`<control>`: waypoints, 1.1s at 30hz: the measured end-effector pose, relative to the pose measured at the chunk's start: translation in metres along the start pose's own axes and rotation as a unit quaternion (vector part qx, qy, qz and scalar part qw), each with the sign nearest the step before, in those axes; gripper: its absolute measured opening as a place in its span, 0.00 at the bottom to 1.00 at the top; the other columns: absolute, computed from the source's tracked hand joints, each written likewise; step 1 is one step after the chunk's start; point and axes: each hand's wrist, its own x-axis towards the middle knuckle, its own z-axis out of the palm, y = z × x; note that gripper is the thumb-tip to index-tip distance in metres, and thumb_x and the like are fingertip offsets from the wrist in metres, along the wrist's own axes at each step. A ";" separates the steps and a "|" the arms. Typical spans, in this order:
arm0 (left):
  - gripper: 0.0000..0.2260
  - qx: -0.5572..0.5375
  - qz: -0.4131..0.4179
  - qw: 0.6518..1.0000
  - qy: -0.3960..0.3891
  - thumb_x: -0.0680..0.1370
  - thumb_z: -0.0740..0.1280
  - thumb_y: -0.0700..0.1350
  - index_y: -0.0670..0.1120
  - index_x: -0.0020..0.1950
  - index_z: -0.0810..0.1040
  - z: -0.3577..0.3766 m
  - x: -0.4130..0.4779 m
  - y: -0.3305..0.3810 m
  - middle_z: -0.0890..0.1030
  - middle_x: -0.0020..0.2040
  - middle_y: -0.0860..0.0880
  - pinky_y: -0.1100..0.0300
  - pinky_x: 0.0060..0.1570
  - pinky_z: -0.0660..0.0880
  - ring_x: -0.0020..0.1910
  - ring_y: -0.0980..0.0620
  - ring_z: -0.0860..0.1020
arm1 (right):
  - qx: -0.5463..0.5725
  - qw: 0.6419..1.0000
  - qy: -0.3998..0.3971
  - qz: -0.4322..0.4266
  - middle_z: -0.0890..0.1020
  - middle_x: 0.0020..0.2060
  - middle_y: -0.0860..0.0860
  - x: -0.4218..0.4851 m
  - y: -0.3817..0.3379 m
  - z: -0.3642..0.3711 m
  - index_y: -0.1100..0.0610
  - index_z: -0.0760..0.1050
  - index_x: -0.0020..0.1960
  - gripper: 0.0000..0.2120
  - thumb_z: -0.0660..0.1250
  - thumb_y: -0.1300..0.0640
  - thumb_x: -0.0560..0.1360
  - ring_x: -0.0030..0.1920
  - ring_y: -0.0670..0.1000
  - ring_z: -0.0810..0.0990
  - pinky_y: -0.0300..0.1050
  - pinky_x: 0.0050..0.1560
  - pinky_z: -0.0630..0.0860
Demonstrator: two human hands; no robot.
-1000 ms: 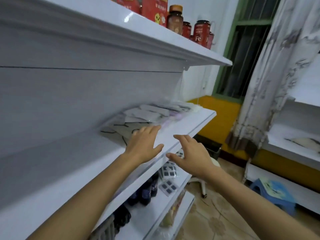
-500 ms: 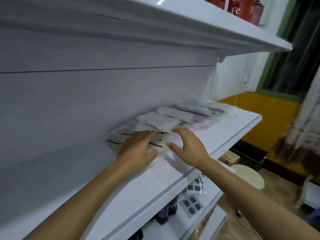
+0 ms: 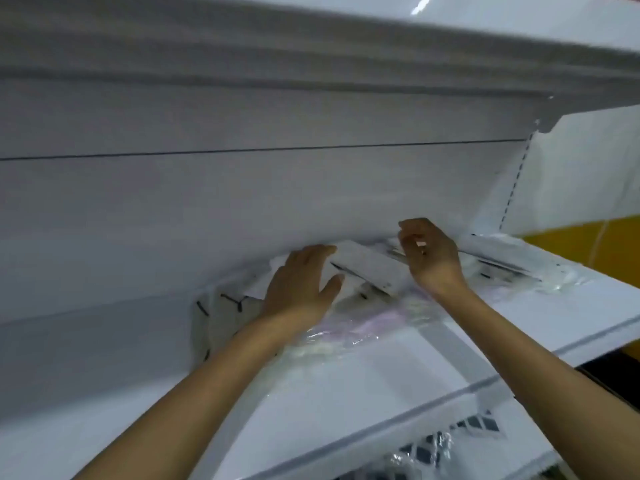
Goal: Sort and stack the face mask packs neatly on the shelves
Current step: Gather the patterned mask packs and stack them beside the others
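Several clear-wrapped face mask packs lie spread along the white shelf (image 3: 398,382), against its back panel. My left hand (image 3: 298,285) lies flat with straight fingers on the packs at the left. My right hand (image 3: 431,254) has its fingers curled round the far end of a white mask pack (image 3: 367,266), which is tilted up above the pile. A pack with pale pink masks (image 3: 367,327) lies under both wrists. More white packs (image 3: 502,258) lie further right on the shelf.
The upper shelf (image 3: 311,46) overhangs close above my hands. On the shelf below at the lower right lie packs with dark squares (image 3: 450,445). A yellow wall (image 3: 588,244) shows past the shelf's right end.
The view has moved closer to the shelf. Both hands have reached further in over the packs; my right hand has gone from lying flat to gripping the white pack and lifting its end.
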 end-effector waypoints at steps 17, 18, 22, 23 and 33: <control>0.21 0.159 -0.128 0.969 -0.141 0.83 0.49 0.57 0.55 0.75 0.63 0.028 -0.005 0.000 0.62 0.77 0.54 0.56 0.69 0.57 0.74 0.49 0.61 | -0.189 0.900 -0.392 0.016 0.73 0.69 0.54 0.029 0.022 0.052 0.54 0.67 0.71 0.30 0.62 0.37 0.76 0.67 0.57 0.72 0.44 0.56 0.66; 0.20 0.157 -0.133 0.964 -0.169 0.83 0.49 0.56 0.55 0.73 0.65 0.020 0.002 0.004 0.65 0.75 0.53 0.54 0.67 0.62 0.71 0.47 0.64 | -0.181 0.900 -0.396 0.020 0.73 0.68 0.54 0.032 0.021 0.051 0.54 0.68 0.70 0.29 0.64 0.39 0.76 0.66 0.57 0.72 0.44 0.54 0.65; 0.20 0.195 -0.149 0.957 -0.158 0.83 0.47 0.55 0.48 0.59 0.76 0.009 0.033 0.009 0.77 0.60 0.46 0.53 0.55 0.69 0.60 0.44 0.74 | -0.164 0.917 -0.364 0.001 0.79 0.53 0.54 0.038 0.024 0.056 0.57 0.73 0.55 0.20 0.62 0.40 0.76 0.53 0.55 0.77 0.44 0.46 0.67; 0.20 0.220 -0.147 0.957 -0.120 0.83 0.49 0.55 0.47 0.55 0.77 0.014 0.039 0.009 0.78 0.57 0.46 0.55 0.51 0.69 0.58 0.44 0.75 | -0.166 0.921 -0.353 -0.006 0.78 0.49 0.54 0.038 0.023 0.057 0.57 0.72 0.51 0.20 0.63 0.39 0.76 0.48 0.54 0.76 0.45 0.44 0.67; 0.21 0.110 -0.130 0.977 0.126 0.73 0.54 0.61 0.46 0.48 0.76 0.071 0.014 -0.018 0.75 0.49 0.48 0.56 0.46 0.63 0.49 0.45 0.72 | 0.128 0.945 -0.217 0.209 0.79 0.41 0.56 0.056 0.054 0.035 0.66 0.78 0.51 0.08 0.66 0.64 0.73 0.34 0.51 0.77 0.42 0.36 0.73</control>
